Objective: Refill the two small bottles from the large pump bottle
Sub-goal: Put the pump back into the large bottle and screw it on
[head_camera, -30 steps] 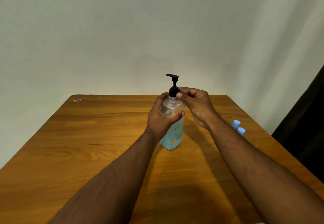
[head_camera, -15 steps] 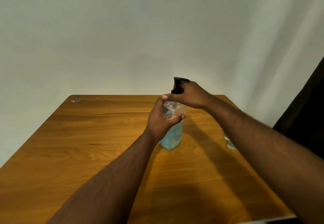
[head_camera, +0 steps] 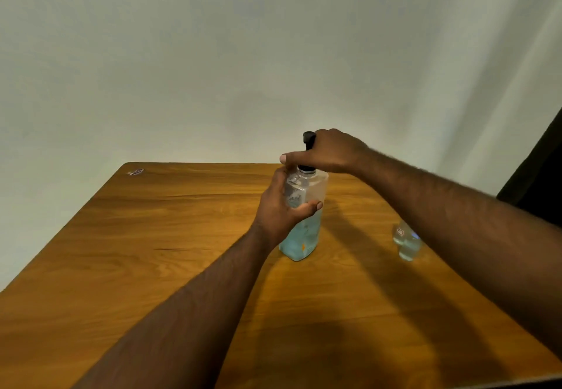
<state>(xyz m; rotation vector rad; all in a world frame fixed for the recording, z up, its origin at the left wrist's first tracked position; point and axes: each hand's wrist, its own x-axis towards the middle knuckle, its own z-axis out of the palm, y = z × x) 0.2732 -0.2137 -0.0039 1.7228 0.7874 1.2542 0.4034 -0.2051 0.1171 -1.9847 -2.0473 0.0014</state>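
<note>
The large clear pump bottle [head_camera: 305,236], part full of blue liquid, stands upright near the middle of the wooden table [head_camera: 152,251]. My left hand [head_camera: 281,209] grips its body from the left side. My right hand [head_camera: 327,152] comes in from the right and wraps the black pump head [head_camera: 308,139] at the neck; only the pump's top shows. Two small clear bottles [head_camera: 406,242] stand to the right, their upper parts hidden behind my right forearm.
A small white sticker [head_camera: 135,172] lies at the table's far left corner. A pale wall rises behind the table, and a dark curtain [head_camera: 541,181] hangs at the right edge.
My right hand has risen from the bottle's shoulder and closed over the pump head, which has turned. My right forearm now covers the small bottles' blue caps. My left hand keeps its hold.
</note>
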